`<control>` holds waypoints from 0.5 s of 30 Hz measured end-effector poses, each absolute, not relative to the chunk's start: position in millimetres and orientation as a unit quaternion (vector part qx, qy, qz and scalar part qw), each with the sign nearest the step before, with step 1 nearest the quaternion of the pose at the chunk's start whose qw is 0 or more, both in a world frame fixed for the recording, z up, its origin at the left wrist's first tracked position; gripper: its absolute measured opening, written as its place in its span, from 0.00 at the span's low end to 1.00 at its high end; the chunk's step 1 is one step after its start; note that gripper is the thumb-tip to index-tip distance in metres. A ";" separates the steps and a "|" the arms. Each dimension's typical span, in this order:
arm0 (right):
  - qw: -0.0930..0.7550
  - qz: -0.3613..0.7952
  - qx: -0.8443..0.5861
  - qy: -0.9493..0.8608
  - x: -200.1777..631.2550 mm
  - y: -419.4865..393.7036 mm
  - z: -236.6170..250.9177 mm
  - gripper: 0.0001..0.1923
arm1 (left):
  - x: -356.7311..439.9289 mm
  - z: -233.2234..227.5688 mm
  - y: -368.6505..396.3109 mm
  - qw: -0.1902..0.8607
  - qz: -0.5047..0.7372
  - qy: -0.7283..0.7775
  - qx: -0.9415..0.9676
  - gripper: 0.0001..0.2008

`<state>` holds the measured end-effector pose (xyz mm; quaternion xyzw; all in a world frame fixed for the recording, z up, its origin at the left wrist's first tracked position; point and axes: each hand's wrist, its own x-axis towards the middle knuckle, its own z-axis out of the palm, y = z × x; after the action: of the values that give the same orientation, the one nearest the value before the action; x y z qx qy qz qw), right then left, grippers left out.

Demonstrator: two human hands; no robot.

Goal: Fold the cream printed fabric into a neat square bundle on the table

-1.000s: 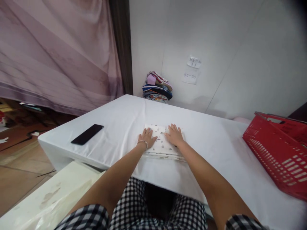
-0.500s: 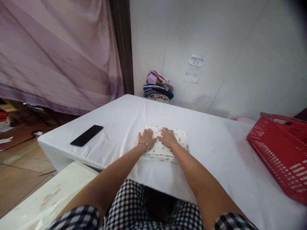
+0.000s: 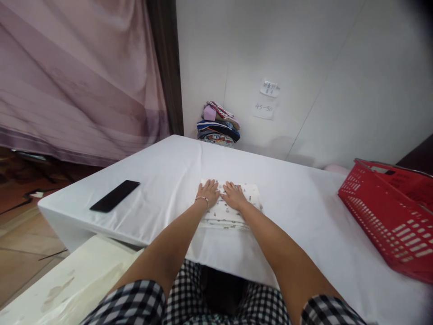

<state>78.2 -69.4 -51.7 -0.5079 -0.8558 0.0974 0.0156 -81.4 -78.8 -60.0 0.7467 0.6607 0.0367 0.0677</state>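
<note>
Since a second ago, right hand [image 3: 233, 197] slid beside left hand [image 3: 209, 193]; both lie flat, fingers spread, pressing the folded cloth [image 3: 230, 205] smooth, right of the phone [image 3: 115, 196].

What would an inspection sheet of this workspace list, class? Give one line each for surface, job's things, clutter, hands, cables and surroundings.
Surface: table under a white cloth, a few creases.
Job's things: folded printed cloth, flat near the front edge.
Clutter: phone at the left; red basket at the right; clothes pile at the far edge by the wall.
Hands: left hand and right hand lie flat, side by side, on the folded cloth; bracelet on the left wrist.
Cables: nothing seen.
Surroundings: pink curtain at the left; white wall with two paper notes.
</note>
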 end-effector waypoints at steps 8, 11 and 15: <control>-0.017 0.091 -0.668 -0.739 145.7 -63.4 -55.1 0.37 | -80.7 -61.7 -78.8 0.069 0.045 0.658 0.748 0.28; -0.003 0.092 -0.669 -0.738 153.2 -64.5 -58.8 0.37 | -80.5 -61.8 -78.9 0.073 0.039 0.659 0.748 0.28; 0.009 0.098 -0.665 -0.740 149.7 -66.1 -59.7 0.37 | -80.0 -61.6 -78.8 0.070 0.045 0.660 0.747 0.28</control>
<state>149.7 -66.1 -59.7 -0.6651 -0.7403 0.0978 0.0090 -80.0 -78.8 -61.6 0.7468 0.6599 0.0446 0.0697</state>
